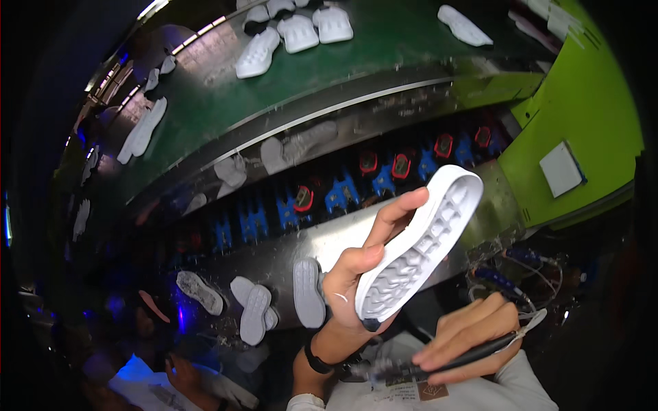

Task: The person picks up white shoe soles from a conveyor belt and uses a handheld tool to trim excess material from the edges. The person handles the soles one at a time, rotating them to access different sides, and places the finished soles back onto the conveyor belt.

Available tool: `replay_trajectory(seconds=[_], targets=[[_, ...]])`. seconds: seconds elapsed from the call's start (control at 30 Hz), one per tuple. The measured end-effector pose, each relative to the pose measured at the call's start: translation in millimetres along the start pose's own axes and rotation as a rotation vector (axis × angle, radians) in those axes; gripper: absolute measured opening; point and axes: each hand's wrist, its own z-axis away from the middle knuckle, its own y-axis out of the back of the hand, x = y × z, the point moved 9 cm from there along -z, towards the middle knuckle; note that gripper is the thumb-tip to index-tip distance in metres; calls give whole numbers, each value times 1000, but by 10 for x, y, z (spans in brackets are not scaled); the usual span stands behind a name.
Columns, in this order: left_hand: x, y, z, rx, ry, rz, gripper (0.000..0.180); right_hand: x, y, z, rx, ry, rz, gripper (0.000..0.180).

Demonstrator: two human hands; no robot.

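Note:
My left hand [349, 274] grips a white shoe sole [428, 240] by its edge, fingers behind and thumb on the near side. The sole is tilted, its hollow, ribbed inside facing up, with a dark patch at the lower end. Below and to the right, apart from the sole, my right hand [473, 335] is closed around a black pen-shaped tool [476, 353]. A pale cord or loop trails from the tool's rear end. Its front end points left and is blurred, so I cannot tell its kind.
Several grey soles [310, 291] lie on the metal ledge [356, 229] to the left. Blue clamps [341, 193] line a recess behind it. White soles [298, 33] rest on the green belt [384, 41]. A lime-green panel [576, 116] stands right. Another person's hand [185, 373] shows lower left.

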Motion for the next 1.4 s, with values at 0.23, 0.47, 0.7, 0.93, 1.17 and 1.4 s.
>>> replay_trajectory(seconds=[0.23,0.47,0.7,0.93,1.17,1.4], targets=[[881,-768,-2113,304,-503,-1286,66,-283,722,697,787,-145,73,26],[1153,-254,-2566,687,-527,-2288,59,557,676,937,775,-424,-254,21],[1187,-695,-1820,573,-628,-2045,34,348,662,1086,764,-312,-331,24],[179,721,519,513,-39,-905,32,386,603,1087,815,-189,-306,26],[-660,850,1561,453,315,-250,50,315,123,622,548,-124,217,27],[-439,824,1855,689,-87,-426,59,242,-484,-51,364,103,536,24]])
